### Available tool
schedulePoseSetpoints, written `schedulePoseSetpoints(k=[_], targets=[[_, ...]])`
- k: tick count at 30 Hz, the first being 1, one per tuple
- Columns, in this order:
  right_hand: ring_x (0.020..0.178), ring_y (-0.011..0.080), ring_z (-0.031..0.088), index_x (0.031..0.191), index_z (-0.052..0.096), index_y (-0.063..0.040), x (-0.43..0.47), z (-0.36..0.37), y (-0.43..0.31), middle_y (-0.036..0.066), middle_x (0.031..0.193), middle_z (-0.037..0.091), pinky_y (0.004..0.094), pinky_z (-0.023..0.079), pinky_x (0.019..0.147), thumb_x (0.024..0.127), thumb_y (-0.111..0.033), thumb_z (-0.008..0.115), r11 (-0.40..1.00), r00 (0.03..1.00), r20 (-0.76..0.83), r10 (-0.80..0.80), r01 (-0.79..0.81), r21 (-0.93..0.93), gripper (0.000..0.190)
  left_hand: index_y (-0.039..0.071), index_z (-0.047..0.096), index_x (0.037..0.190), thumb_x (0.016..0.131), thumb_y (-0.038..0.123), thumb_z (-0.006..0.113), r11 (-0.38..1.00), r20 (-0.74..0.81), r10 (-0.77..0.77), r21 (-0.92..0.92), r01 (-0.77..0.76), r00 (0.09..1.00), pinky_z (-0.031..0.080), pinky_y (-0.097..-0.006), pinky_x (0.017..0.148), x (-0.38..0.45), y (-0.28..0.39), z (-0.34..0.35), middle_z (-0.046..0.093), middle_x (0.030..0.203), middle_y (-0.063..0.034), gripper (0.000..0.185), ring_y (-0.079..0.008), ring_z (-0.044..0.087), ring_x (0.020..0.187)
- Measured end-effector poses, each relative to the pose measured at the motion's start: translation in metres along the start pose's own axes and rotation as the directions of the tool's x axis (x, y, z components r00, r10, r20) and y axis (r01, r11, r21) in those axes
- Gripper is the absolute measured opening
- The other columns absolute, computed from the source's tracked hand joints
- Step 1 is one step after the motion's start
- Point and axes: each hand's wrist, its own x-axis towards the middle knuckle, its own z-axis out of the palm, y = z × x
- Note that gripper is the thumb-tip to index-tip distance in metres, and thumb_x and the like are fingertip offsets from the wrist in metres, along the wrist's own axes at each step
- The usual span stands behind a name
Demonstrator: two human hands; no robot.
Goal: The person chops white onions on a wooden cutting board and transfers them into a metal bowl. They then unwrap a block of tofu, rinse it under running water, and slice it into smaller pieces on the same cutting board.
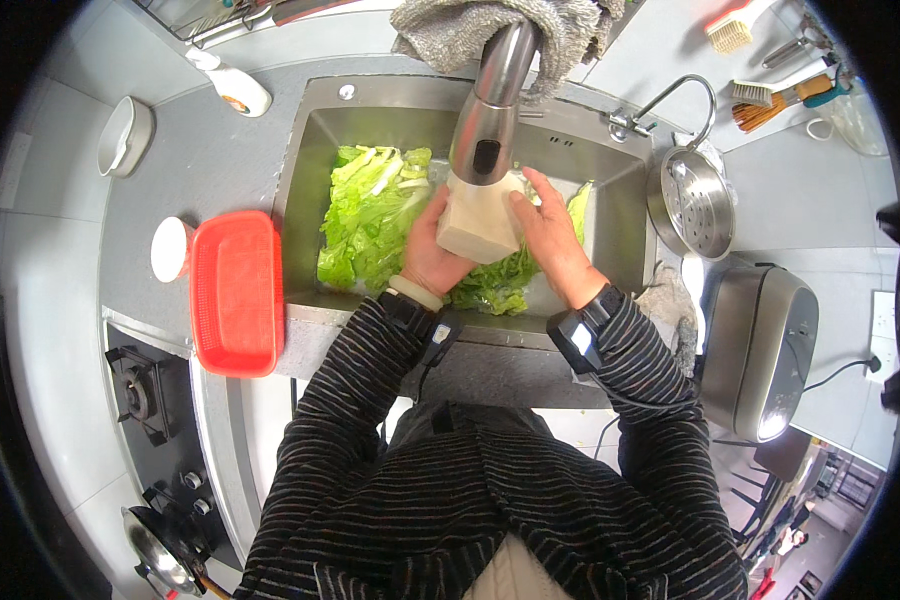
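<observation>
A pale, off-white block that looks like tofu (478,225) rests in my left hand (433,251), held over a stainless steel sink (622,225) and below the metal faucet head (487,142). My right hand (551,232) is at the block's right side, thumb and fingers apart; whether it touches the block is hard to tell. Green lettuce leaves (375,217) lie in the left part of the sink, and darker leafy greens (499,285) lie beneath my hands. The faucet head hides the block's far edge.
A red plastic basket (236,292) overlaps the counter's front edge, left of the sink, beside a white cup (171,249). A white spray bottle (240,86) stands behind. At the right are a perforated steel strainer (690,202), a cloth (667,300) and a silver-grey appliance (757,352).
</observation>
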Motion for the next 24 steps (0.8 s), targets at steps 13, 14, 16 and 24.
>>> schedulePoseSetpoints(k=[13, 14, 16, 24], targets=[[0.126, 0.0255, 0.049, 0.154, 0.029, -0.01, -0.007, -0.001, -0.018, 0.015, 0.142, 0.048, 0.0334, 0.042, 0.1, 0.101, -0.04, 0.05, 0.935, 0.912, 0.294, 0.285, -0.332, 0.123, 0.065, 0.007, 0.044, 0.143, 0.105, 0.04, 0.04, 0.995, -0.082, -0.012, 0.097, 0.02, 0.997, 0.04, -0.0448, 0.11, -0.016, -0.003, 0.004, 0.054, 0.14, -0.01, 0.051, -0.0278, 0.052, 0.129], [0.127, 0.0288, 0.049, 0.152, 0.03, -0.006, -0.007, 0.0, -0.016, 0.019, 0.142, 0.047, 0.0355, 0.041, 0.103, 0.099, -0.038, 0.052, 0.925, 0.912, 0.301, 0.28, -0.34, 0.171, 0.066, 0.007, 0.044, 0.143, 0.105, 0.04, 0.04, 0.994, -0.097, -0.008, 0.112, 0.018, 0.995, 0.039, -0.0449, 0.11, -0.016, -0.001, 0.004, 0.054, 0.14, -0.01, 0.05, -0.028, 0.052, 0.129], [0.128, 0.0309, 0.049, 0.152, 0.029, -0.003, -0.005, 0.0, -0.012, 0.022, 0.142, 0.046, 0.0371, 0.04, 0.105, 0.098, -0.038, 0.053, 0.991, 0.932, 0.355, 0.066, -0.103, 0.084, 0.068, 0.008, 0.044, 0.143, 0.105, 0.039, 0.041, 0.99, -0.116, -0.001, 0.139, 0.017, 0.993, 0.039, -0.045, 0.11, -0.015, 0.002, 0.004, 0.054, 0.139, -0.0099, 0.049, -0.0281, 0.052, 0.129], [0.127, 0.0233, 0.048, 0.153, 0.022, -0.01, 0.01, 0.018, -0.017, 0.011, 0.142, 0.045, 0.036, 0.044, 0.099, 0.099, -0.046, 0.053, 0.653, 0.829, 0.503, 0.243, -0.524, 0.548, 0.072, 0.009, 0.041, 0.144, 0.105, 0.035, 0.046, 0.565, 0.015, 0.322, 0.799, -0.205, 0.947, 0.044, -0.0378, 0.103, 0.002, -0.014, 0.009, 0.055, 0.135, -0.006, 0.047, -0.0214, 0.056, 0.122]])
